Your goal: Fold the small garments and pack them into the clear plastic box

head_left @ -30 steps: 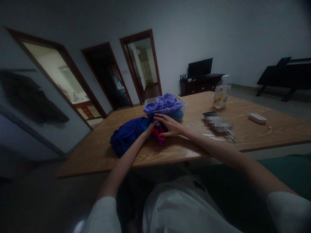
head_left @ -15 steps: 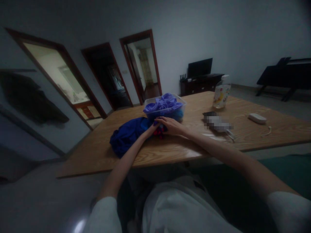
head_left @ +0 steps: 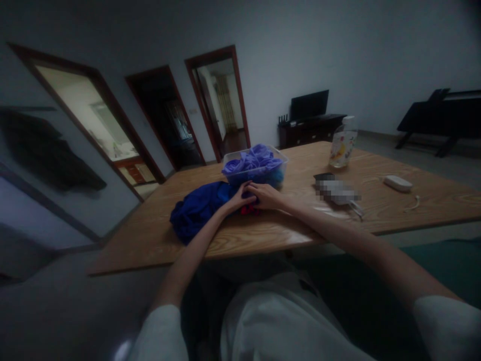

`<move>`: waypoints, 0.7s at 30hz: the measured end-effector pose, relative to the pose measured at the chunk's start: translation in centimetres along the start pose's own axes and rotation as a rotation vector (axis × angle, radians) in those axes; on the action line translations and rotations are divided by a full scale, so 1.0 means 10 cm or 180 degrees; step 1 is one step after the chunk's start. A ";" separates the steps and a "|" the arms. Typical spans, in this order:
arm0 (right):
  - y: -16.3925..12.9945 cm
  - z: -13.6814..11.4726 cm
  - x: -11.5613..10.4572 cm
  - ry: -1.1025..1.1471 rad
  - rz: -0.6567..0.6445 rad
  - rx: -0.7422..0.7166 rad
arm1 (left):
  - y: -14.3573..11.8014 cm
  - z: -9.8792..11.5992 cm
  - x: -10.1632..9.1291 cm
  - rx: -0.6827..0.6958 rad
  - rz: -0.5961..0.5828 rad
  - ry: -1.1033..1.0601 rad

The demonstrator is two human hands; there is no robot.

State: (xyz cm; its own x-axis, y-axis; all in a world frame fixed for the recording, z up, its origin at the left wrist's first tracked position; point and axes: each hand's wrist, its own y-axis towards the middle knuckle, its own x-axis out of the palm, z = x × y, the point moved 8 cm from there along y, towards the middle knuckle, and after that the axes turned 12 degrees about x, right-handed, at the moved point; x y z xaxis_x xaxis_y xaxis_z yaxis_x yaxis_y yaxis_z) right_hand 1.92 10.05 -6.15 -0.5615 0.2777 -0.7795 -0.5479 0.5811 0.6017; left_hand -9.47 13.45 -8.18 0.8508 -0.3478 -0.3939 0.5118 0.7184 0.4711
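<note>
The small red and blue cloth (head_left: 248, 208) lies bunched on the wooden table (head_left: 338, 220), just in front of the clear plastic tub (head_left: 255, 168) of purple cloth and touching the dark blue garment (head_left: 197, 208) on its left; to fold it well, I judge I should keep it pressed flat against the wood and bring the edges in evenly, so it stays a tight bundle and does not catch the blue garment; my left hand (head_left: 237, 200) curls over its left side, fingers bent down onto the fabric; my right hand (head_left: 267, 195) covers its top, fingers closed loosely over it; both hands meet above it, grasping it between them, so little cloth shows.
</note>
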 end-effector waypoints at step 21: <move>-0.07 -0.10 -0.06 0.0264 0.0233 -0.0233 | 0.00 -0.10 -0.05 -0.0439 0.0260 -0.0479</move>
State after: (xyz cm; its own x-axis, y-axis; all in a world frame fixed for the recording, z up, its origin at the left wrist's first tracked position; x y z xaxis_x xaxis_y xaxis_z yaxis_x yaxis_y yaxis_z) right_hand 2.00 8.70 -5.88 -0.6493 0.2513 -0.7178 -0.5458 0.5033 0.6699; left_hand -9.99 14.23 -8.77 0.9022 -0.3638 -0.2318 0.4282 0.8199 0.3801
